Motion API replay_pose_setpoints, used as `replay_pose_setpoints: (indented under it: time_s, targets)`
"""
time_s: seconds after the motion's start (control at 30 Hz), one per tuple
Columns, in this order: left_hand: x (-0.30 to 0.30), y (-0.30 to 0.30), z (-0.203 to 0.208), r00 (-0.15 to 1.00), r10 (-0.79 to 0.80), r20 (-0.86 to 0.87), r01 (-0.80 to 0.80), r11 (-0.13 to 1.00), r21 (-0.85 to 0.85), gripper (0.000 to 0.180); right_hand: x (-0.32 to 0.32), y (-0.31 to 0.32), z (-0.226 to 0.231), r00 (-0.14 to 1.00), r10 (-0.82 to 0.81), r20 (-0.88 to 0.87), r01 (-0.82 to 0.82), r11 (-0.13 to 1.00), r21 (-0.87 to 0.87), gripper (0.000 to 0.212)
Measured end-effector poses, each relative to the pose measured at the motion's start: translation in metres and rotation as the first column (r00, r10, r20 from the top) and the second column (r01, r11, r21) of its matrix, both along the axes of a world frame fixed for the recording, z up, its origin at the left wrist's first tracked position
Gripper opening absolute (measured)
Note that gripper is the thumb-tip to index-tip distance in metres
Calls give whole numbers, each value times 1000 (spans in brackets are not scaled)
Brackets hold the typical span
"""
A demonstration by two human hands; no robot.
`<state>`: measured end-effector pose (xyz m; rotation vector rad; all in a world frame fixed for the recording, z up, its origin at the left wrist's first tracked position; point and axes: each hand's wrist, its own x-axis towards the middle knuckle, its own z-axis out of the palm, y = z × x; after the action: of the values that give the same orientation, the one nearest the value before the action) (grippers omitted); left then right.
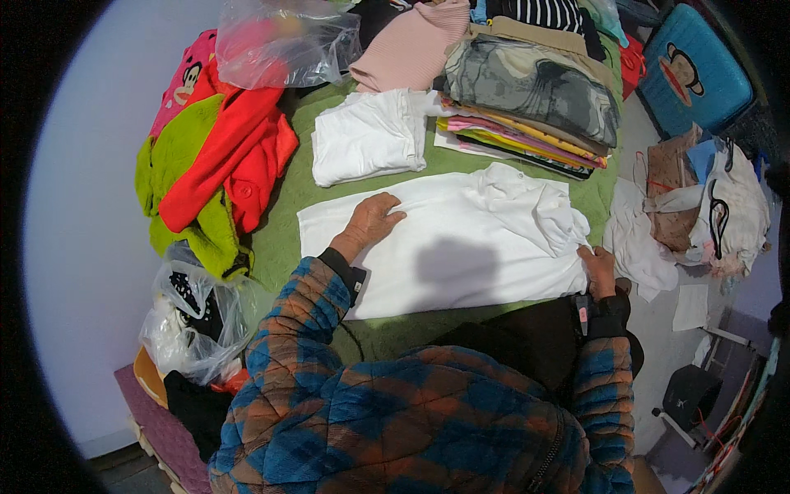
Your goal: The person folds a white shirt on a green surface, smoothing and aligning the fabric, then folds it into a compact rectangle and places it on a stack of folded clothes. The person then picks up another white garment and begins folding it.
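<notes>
A white shirt (395, 263) lies folded lengthwise into a long strip on the green blanket in front of me. Its collar and bunched sleeve are toward the right end. My left hand (368, 224) rests on the cloth near the left end, thumb apart from the fingers, with nothing held. At the right end, my right hand (599, 267) pinches the shirt's edge by the sleeve; some of its fingers are hidden. Just beyond the shirt sits a folded white garment (366, 140). To its right rises a stack of folded clothes (531, 90), with a grey patterned piece near the top.
Red clothing (247, 173) and a lime-green garment (181, 156) are heaped at the left, above a clear plastic bag (193, 329) of clothes. Another clear bag (284, 41) and a pink knit (411, 45) lie at the back. A blue suitcase (695, 70) stands far right.
</notes>
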<state>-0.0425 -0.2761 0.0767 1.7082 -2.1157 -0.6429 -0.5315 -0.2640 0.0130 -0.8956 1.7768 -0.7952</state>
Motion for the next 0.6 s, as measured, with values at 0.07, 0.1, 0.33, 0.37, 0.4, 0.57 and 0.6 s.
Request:
replay_pose_setpoints:
  time_s: [0.07, 0.1, 0.33, 0.37, 0.4, 0.57, 0.6]
  targets:
    - [-4, -4, 5, 1000, 13, -5, -13, 997, 83, 29, 1, -1, 3, 1000, 1, -1, -1, 1000, 1, 29]
    - [-7, -6, 8, 1000, -19, -11, 19, 998, 57, 29, 3, -2, 4, 1000, 6, -22, -6, 1000, -4, 29]
    - [-59, -42, 12, 981, -186, -64, 186, 983, 0, 30, 11, 0, 20, 997, -34, 73, 33, 999, 23, 27]
    - [-68, -47, 10, 977, -203, -65, 204, 979, 5, 30, 12, 0, 23, 998, -36, 45, 35, 999, 25, 26]
    - [-76, -51, 8, 976, -213, -47, 214, 977, 18, 29, 14, 0, 26, 998, -37, 54, 36, 999, 24, 26]
    - [-90, -61, 5, 976, -214, -33, 211, 973, -90, 25, 19, -1, 32, 992, -57, 113, 57, 998, 4, 25]
    - [-88, -64, 5, 980, -191, -48, 185, 977, -103, 25, 20, 0, 32, 994, -58, 98, 59, 998, -7, 25]
